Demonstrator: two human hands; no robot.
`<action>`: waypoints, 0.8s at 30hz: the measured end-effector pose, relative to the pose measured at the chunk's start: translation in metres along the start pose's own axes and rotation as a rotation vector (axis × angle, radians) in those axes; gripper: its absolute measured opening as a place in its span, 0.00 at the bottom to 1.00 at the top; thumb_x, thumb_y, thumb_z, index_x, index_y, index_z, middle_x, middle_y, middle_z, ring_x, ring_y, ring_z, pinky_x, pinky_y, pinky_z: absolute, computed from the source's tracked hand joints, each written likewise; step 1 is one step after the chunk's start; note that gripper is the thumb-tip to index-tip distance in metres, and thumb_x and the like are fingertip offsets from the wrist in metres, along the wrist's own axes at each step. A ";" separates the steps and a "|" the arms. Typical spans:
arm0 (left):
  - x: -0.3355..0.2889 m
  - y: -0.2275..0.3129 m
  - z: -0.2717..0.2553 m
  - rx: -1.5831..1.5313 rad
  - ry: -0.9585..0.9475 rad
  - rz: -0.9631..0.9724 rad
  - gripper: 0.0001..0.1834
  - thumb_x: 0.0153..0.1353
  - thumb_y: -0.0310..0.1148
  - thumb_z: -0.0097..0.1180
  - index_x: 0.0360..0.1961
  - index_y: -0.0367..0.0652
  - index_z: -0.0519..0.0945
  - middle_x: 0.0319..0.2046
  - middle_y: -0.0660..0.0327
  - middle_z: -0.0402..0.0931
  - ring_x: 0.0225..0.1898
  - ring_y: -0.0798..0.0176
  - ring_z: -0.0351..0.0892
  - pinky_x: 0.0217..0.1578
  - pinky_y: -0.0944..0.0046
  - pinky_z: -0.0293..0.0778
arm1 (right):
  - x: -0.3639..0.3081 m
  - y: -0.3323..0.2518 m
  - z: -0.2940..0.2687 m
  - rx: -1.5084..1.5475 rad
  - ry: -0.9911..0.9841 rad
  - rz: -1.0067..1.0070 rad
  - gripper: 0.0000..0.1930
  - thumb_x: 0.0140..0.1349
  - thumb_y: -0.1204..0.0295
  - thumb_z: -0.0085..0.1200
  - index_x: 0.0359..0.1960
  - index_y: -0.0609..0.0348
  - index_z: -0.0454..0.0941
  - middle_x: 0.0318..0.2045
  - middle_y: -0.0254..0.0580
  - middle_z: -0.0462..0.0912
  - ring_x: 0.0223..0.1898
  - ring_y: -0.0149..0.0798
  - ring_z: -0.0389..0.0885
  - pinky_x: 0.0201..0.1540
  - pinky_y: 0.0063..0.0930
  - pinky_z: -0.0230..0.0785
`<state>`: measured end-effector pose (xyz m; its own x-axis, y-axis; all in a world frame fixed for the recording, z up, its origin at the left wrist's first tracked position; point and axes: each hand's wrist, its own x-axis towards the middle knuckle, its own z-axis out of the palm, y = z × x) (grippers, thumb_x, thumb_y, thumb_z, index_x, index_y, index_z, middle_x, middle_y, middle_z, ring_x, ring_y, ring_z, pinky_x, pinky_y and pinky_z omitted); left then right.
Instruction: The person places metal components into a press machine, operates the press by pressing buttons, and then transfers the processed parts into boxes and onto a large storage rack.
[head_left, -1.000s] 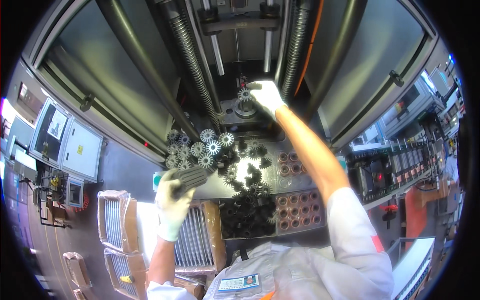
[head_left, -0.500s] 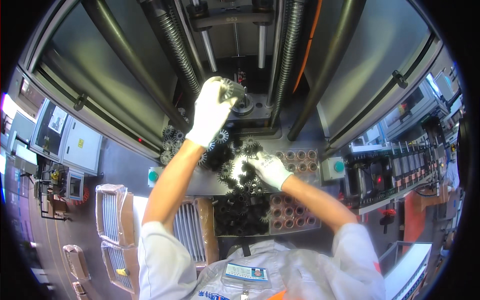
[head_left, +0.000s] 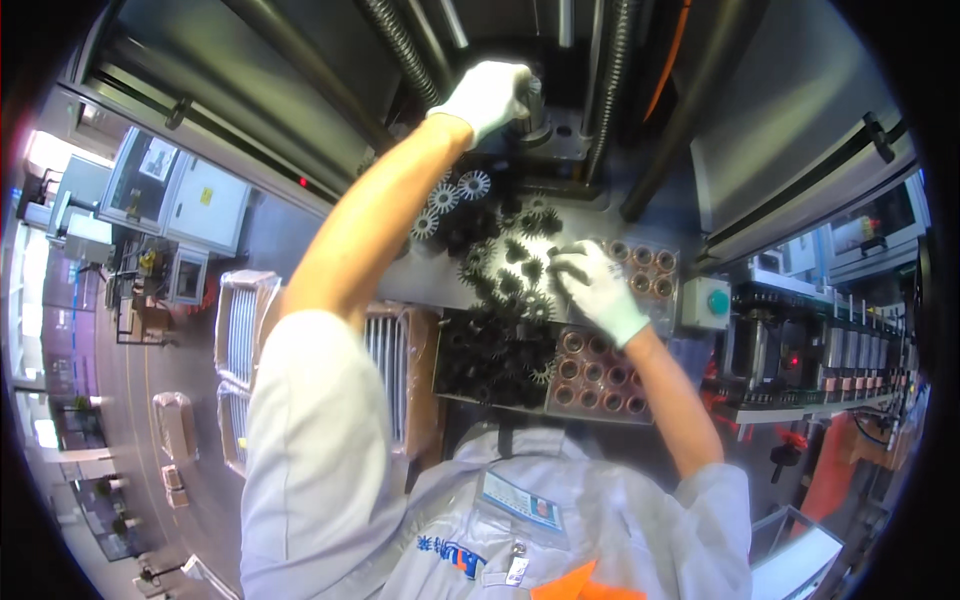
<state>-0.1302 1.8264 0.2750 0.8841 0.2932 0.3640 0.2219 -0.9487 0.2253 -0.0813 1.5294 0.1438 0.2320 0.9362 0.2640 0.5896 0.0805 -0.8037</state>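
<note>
My left hand [head_left: 488,98], in a white glove, reaches far forward and closes round the side of a grey slotted metal cylinder [head_left: 536,98]. The cylinder stands on the round base of a press fixture [head_left: 565,146]; the fingers partly cover it. My right hand [head_left: 597,287], gloved too, is curled at the right side of a heap of black toothed rings [head_left: 515,268]. Something dark shows between its thumb and fingers, too small to make out. To the left of the heap lie several pale slotted cores [head_left: 443,198].
Trays of copper-coloured rings [head_left: 594,372] stand beside a bin of black toothed parts [head_left: 490,360]. A green button box [head_left: 706,303] is at the right. Steel columns [head_left: 690,110] and a coiled spring-like hose [head_left: 612,90] flank the fixture. Boxes of metal rods [head_left: 385,350] stand at the left.
My left hand has carried the slotted cylinder forward and right, down onto the fixture. My right hand has shifted slightly at the heap's right side, fingers more curled. The whole view has tilted.
</note>
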 end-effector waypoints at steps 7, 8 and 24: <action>-0.054 0.015 0.013 0.385 -0.135 -0.121 0.30 0.59 0.46 0.64 0.60 0.48 0.76 0.59 0.48 0.72 0.53 0.42 0.79 0.52 0.49 0.75 | -0.008 -0.008 -0.005 0.033 -0.019 0.017 0.11 0.61 0.76 0.57 0.45 0.62 0.81 0.48 0.48 0.78 0.50 0.47 0.79 0.54 0.34 0.71; -0.079 0.014 0.005 0.357 -0.111 -0.082 0.34 0.59 0.45 0.64 0.65 0.49 0.71 0.61 0.46 0.71 0.53 0.40 0.78 0.52 0.46 0.75 | -0.004 -0.011 -0.001 0.030 0.018 0.014 0.12 0.60 0.78 0.57 0.47 0.62 0.81 0.49 0.48 0.78 0.52 0.46 0.78 0.56 0.33 0.70; -0.432 0.008 0.028 0.050 -0.252 -0.808 0.25 0.49 0.37 0.64 0.52 0.49 0.78 0.45 0.50 0.78 0.47 0.45 0.80 0.48 0.48 0.75 | 0.148 -0.044 0.000 0.545 0.292 0.144 0.16 0.62 0.80 0.58 0.53 0.65 0.82 0.42 0.35 0.86 0.42 0.24 0.80 0.48 0.19 0.72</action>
<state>-0.4986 1.6894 0.0945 0.5099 0.8537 -0.1057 0.8377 -0.4648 0.2869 -0.0734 1.6644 0.2181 0.5267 0.8246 0.2064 0.0767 0.1957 -0.9777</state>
